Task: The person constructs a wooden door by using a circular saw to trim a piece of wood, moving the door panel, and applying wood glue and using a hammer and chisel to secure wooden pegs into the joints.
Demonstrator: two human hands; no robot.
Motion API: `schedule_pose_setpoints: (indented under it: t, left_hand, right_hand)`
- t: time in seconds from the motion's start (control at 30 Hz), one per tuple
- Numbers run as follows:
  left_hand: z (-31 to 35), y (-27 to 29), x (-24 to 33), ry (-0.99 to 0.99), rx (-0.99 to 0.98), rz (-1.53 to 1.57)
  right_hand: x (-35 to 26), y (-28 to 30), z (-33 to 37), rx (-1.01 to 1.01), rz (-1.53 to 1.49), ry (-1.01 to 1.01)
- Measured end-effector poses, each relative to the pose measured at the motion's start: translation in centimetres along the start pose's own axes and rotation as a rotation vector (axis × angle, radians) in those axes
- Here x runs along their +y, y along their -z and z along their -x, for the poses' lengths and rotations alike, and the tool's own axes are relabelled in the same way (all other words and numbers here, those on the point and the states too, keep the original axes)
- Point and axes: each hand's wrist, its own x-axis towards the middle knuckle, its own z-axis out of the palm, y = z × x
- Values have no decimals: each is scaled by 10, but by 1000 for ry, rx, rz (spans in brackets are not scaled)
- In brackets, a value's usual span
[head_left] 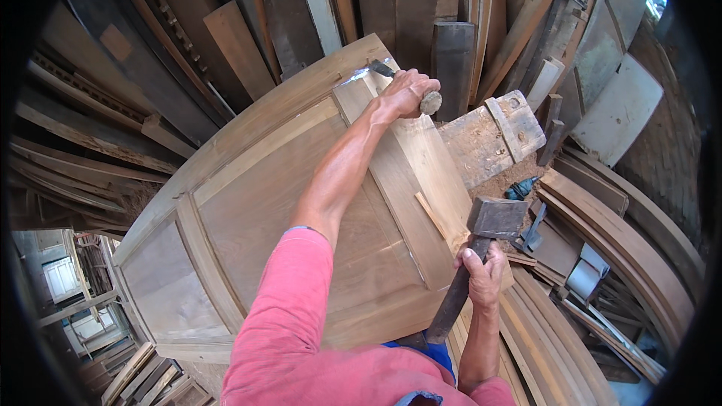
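Note:
A large panelled wooden door lies in front of me. Near its far right corner my left hand is wrapped round a chisel. The worn handle end points toward me, and the dark shank slants away to the upper left, over the door's edge rail. Closer to my body, my right hand grips a mallet by its dark handle, with the blocky head up and apart from the chisel. A thin wood strip rests on the pale end of the door between my hands.
Boards of many sizes lean upright beyond the door. A worn plank with a cross batten lies past its right end. Curved timbers and a blue power tool are at right. More stacked wood sits lower left.

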Motion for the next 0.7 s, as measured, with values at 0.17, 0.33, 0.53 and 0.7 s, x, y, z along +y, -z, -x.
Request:
schedule_pose_setpoints:
  t: [0.17, 0.33, 0.53, 0.7]
  left_hand:
    - [0, 0, -5, -25, -70, 75]
    - [9, 7, 0, 1, -71, 23]
    - [6, 0, -17, -22, -111, -8]
    - [-6, 1, -4, -26, -48, 44]
  right_hand:
    - [-45, -36, -23, 212, -195, 146]
    - [-22, -103, -100, 666, -8, 330]
    - [-2, -131, -143, 183, 363, 21]
    - [9, -138, -137, 494, 34, 146]
